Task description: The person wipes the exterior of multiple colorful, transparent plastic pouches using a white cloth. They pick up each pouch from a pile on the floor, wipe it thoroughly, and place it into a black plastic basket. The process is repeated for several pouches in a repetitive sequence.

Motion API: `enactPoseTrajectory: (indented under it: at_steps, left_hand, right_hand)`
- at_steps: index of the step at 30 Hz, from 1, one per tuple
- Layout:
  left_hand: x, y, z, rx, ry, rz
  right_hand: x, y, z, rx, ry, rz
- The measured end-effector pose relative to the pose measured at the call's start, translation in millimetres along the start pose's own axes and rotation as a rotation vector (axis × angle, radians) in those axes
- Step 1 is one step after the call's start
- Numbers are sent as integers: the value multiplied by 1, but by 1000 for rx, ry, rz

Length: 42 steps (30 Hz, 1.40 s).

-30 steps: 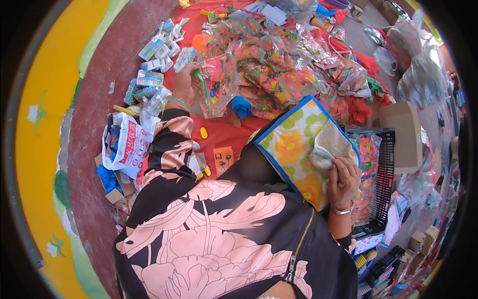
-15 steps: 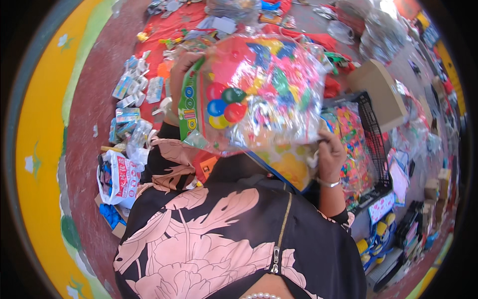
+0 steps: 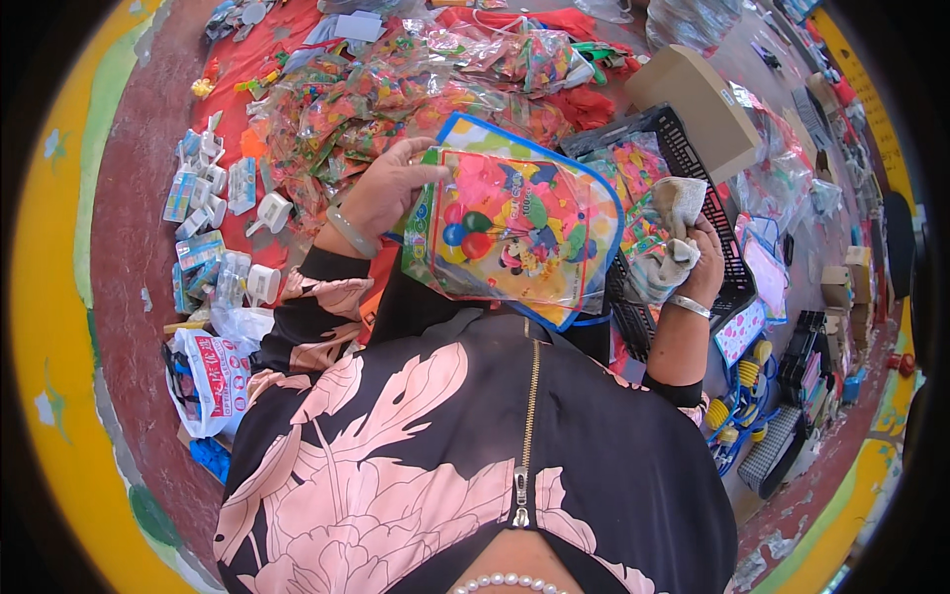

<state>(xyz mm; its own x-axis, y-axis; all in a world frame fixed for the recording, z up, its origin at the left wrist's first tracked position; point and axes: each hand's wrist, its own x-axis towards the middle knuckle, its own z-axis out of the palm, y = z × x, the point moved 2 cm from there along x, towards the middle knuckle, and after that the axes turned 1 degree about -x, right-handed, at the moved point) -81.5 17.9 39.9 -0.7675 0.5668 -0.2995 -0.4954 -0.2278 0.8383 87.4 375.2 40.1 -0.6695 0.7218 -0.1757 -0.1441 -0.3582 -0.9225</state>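
The heap of balloon packets [image 3: 396,94] spreads beyond my lap on a red sheet [image 3: 233,69]. To my right a black crate [image 3: 730,247] holds more such packets, and the cardboard box [image 3: 693,109] standing at its far side walls off that edge. A blue-edged mat [image 3: 495,139] lies across my lap. On it rests the one balloon packet [image 3: 520,223] I have in hand: half a second ago it was up near my eyes, and now it is down, printed face showing, which I judge leaves its front within easy reach. My left hand [image 3: 391,188] has its grip clamped on the packet's green edge. My right hand [image 3: 705,259] grips a greyish cloth [image 3: 673,213], now swung over the crate, hiding part of its packets. Small white gadgets [image 3: 208,183] line the left.
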Motion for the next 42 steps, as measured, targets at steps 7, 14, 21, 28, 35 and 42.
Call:
enactPoseTrajectory:
  at_steps: [7, 14, 21, 28, 35, 42]
  left_hand:
    - [-15, -7, -11, 256, 15, 15]
    - [14, -13, -28, 535, 184, 266]
    - [-36, -42, -13, 124, 220, 57]
    - [-70, -51, -20, 825, 419, 559]
    - [-63, 13, 34, 993, 309, 663]
    - [1, -13, -12, 631, 199, 314]
  right_hand:
    - [-2, 6, 17, -78, -82, 37]
    - [-25, 1, 55, -236, -232, -156]
    - [-24, 2, 70, -522, -390, -207]
    - [-54, -16, 124, -999, -628, -1003]
    - [-45, 39, 108, -988, -665, -859]
    - [-34, 40, 81, -671, -491, -508]
